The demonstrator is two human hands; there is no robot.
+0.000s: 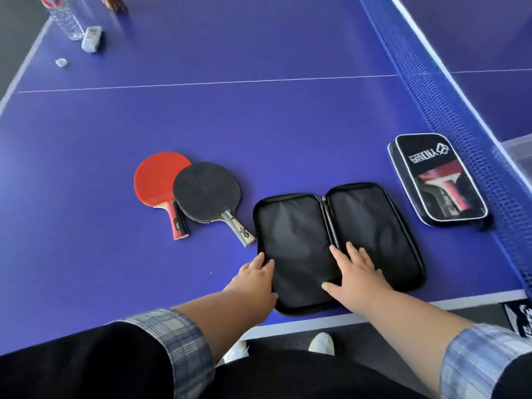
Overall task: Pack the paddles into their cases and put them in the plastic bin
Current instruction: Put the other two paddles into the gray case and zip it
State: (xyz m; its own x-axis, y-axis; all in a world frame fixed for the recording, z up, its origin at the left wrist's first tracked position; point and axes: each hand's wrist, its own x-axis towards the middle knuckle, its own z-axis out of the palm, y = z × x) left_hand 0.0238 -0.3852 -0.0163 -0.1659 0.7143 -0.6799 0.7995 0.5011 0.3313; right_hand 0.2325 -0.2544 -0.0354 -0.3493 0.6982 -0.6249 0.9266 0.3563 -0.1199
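A black zip case (pixel 383 226) lies spread open and flat near the front edge of the blue table-tennis table. My left hand (pixel 256 279) rests on the case's left rim, fingers apart. My right hand (pixel 355 273) lies flat on the case's middle, fingers spread. Left of the case lie two paddles: a red-faced paddle (pixel 157 180) and a black-faced paddle (pixel 205 191) that overlaps it. A second case (pixel 437 180), closed, with a clear window showing a paddle inside, lies at the right by the net. A corner of the clear plastic bin (pixel 518 151) shows behind the net.
The blue net (pixel 449 90) runs diagonally along the right. At the far left corner stand clear water bottles (pixel 67 18), a small white pack (pixel 91 38) and a bottle cap (pixel 61 62). The table's white front edge (pixel 316 319) is just below my hands.
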